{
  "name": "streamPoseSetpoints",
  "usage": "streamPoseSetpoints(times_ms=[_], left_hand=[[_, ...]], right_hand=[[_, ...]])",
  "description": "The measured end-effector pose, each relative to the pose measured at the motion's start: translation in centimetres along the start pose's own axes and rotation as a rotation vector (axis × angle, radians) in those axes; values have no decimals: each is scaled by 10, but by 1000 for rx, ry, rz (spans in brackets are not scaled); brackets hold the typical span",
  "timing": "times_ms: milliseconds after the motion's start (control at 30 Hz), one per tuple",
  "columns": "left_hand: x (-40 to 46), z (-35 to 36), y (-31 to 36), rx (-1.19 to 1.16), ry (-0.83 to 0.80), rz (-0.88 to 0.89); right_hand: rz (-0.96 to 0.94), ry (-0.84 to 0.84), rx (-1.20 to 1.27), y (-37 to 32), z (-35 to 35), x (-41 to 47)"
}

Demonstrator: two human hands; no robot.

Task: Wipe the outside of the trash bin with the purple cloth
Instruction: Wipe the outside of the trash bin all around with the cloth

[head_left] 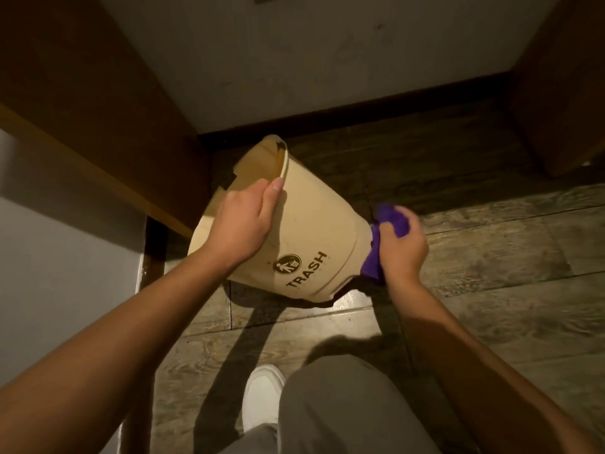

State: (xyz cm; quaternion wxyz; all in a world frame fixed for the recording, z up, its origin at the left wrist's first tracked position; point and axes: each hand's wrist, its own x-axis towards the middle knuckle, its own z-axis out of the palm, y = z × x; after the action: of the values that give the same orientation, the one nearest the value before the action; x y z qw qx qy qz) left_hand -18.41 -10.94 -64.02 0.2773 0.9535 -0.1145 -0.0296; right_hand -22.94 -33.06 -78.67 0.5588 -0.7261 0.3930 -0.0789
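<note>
Wood-grain plank floor (491, 257) under tilted cream bin (314, 224), crumpled purple cloth (391, 221)

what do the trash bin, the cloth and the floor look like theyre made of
Trash bin: probably moulded plastic, matt cream, with a smooth wall, a thin rim and a printed TRASH logo.
Purple cloth: soft fabric, possibly microfibre; it bunches and folds in the right hand.
Floor: wood-look planks with visible grain and a slight sheen; real wood or laminate, cannot tell.
</note>
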Motion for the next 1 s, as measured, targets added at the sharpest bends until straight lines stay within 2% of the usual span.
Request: streamPoseSetpoints(times_ms=[67,167,233,300,400,500,567,600,700,767,833,933,1000], left_hand=[[2,7,4,67,11,36],[5,13,11,66,-7,86],[8,10,11,37,-9,101],[9,5,4,-3,-1,97],[1,-2,-8,-27,-2,44],[-1,-6,-11,-60,10,-22],[0,-9,-7,-83,-1,-46],[-1,-10,-5,-98,-14,-53],[-5,-13,-1,-238,-99,-122],[-3,-14,0,-362,-196,-197],[1,-12,2,-437,-244,-244],[7,-5,4,-558,-144,-260],[11,-5,3,-545,-92,-295]], right_hand=[[-177,5,106,-40,-2,-4],[-404,-133,159,-95,15,-23],[-518,-245,106,-106,34,-41],[-609,-311,50,-89,52,-56],[-564,-237,6,-37,56,-56],[-329,-160,-70,4,38,-33],[-155,-138,-144,14,22,-15],[-125,-123,-149,12,16,-10],[-255,-88,32,-26,7,-22],[-373,-129,149,-61,14,-42],[-508,-188,123,-85,30,-65],[-709,-280,53,-87,64,-96],[-786,-291,-35,-72,80,-102]])
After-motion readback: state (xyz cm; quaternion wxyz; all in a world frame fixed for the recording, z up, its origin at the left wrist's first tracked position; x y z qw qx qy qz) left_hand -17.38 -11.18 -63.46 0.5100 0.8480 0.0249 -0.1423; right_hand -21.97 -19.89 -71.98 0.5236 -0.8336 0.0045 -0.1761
